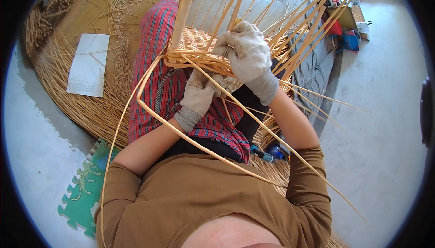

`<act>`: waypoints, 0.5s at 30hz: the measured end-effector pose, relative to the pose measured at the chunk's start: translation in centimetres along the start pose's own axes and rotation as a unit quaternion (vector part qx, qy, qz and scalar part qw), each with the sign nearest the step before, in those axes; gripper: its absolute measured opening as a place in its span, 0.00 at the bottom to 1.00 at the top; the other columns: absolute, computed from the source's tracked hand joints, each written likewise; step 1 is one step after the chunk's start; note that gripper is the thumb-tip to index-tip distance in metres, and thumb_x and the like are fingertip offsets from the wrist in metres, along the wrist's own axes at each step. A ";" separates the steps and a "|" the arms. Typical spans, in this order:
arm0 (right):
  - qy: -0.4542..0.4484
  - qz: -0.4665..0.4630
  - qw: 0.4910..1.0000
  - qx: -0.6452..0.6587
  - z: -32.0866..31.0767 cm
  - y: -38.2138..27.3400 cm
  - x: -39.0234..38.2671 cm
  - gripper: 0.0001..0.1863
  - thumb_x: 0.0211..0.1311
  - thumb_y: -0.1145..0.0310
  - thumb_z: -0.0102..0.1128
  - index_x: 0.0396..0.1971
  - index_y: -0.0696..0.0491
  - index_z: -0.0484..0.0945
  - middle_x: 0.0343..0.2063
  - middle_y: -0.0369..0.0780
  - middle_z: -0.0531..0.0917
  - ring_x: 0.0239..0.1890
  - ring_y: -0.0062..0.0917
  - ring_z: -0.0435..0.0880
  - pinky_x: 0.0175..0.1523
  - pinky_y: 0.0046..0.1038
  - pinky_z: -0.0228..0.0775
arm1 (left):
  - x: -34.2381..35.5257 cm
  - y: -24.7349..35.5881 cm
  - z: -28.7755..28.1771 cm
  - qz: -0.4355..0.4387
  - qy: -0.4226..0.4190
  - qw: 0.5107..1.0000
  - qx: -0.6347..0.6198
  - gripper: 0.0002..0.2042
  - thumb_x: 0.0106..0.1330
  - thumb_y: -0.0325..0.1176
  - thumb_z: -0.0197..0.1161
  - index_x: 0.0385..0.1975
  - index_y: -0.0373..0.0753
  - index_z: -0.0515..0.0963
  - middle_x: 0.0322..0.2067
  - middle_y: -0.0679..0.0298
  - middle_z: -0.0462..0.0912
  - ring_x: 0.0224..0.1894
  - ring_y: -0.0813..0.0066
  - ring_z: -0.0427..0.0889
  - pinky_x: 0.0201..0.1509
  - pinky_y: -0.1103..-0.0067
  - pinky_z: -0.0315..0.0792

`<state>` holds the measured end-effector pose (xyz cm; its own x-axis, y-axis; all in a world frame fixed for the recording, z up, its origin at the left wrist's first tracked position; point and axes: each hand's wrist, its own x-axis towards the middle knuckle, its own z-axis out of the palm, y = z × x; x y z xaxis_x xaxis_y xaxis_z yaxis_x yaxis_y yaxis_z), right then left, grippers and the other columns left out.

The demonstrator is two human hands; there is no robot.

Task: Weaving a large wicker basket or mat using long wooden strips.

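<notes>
A partly woven wicker basket [195, 39] rests across my lap, its thick woven edge facing me and long stakes [312, 28] rising and fanning out to the upper right. My right hand [248, 53], in a pale soiled work glove, is closed round a wicker rod at the basket's right side. Just below the woven edge is my gloved left hand [198, 91], its fingers curled closed; what they grip is hidden. Bent loose rods [199, 143] run from the basket's left corner back over my arms and chest. A broad flat wooden strip [185, 14] stands up by that corner.
Bundled rods [68, 98] lie along the left, beside a white sheet [88, 64] on a brown board with cuttings. A green foam mat [84, 193] is at lower left. Dark grey cloth [312, 66] and a blue item [351, 41] are to the right. Blue-handled tools [263, 155] sit by my right elbow.
</notes>
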<state>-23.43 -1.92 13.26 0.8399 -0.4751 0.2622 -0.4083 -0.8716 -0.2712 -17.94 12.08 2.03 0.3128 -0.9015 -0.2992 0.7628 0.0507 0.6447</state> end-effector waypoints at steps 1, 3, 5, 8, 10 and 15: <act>0.020 -0.002 1.000 -0.006 0.2 -0.3 0.0 0.08 0.49 0.67 0.71 0.31 0.50 0.87 0.32 0.39 0.80 0.42 0.38 0.81 0.47 0.39 0.75 | -0.3 0.4 0.4 0.004 -0.003 1.000 -0.008 0.17 0.72 0.20 0.58 0.58 0.40 0.69 0.36 0.65 0.80 0.27 0.82 0.76 0.31 0.81 0.75; 0.041 -0.007 0.999 -0.015 0.3 -0.8 0.6 0.07 0.50 0.66 0.71 0.30 0.49 0.87 0.31 0.39 0.80 0.41 0.37 0.80 0.46 0.40 0.75 | -0.2 -0.4 0.2 0.019 -0.030 0.997 -0.066 0.23 0.70 0.19 0.59 0.62 0.40 0.62 0.37 0.62 0.80 0.29 0.79 0.79 0.34 0.79 0.79; 0.095 -0.059 0.990 -0.092 0.2 -0.9 2.0 0.05 0.51 0.65 0.71 0.27 0.47 0.85 0.30 0.37 0.80 0.40 0.36 0.80 0.45 0.39 0.74 | -0.4 -0.8 0.1 -0.070 -0.003 0.997 0.030 0.25 0.69 0.20 0.61 0.63 0.41 0.59 0.38 0.60 0.80 0.31 0.77 0.81 0.37 0.77 0.81; 0.220 -0.103 0.953 -0.181 -0.1 0.5 6.3 0.04 0.53 0.68 0.67 0.30 0.45 0.85 0.27 0.36 0.78 0.34 0.32 0.80 0.42 0.36 0.73 | -1.4 -0.4 0.7 -0.079 -0.031 0.996 0.036 0.26 0.68 0.20 0.62 0.62 0.41 0.59 0.39 0.59 0.80 0.33 0.75 0.83 0.39 0.76 0.82; 0.249 -0.104 0.922 -0.277 -1.5 1.5 9.9 0.08 0.56 0.62 0.66 0.33 0.48 0.86 0.31 0.38 0.82 0.36 0.33 0.83 0.44 0.39 0.76 | -1.9 -0.4 0.7 -0.103 -0.033 0.993 0.049 0.25 0.68 0.21 0.62 0.61 0.40 0.60 0.38 0.60 0.80 0.33 0.74 0.83 0.39 0.76 0.82; 0.237 0.120 0.963 0.049 -12.8 4.0 20.5 0.10 0.64 0.63 0.59 0.33 0.55 0.78 0.28 0.49 0.82 0.36 0.49 0.82 0.43 0.44 0.72 | -0.2 -0.5 -1.5 -0.135 -0.025 0.988 0.074 0.25 0.68 0.24 0.65 0.63 0.41 0.65 0.46 0.61 0.80 0.43 0.69 0.84 0.43 0.74 0.85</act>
<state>-12.44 -16.63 29.41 0.4582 -0.6831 0.5687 -0.5144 -0.7256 -0.4570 -17.49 12.90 0.70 0.0779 -0.8941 -0.4411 0.7228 -0.2541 0.6426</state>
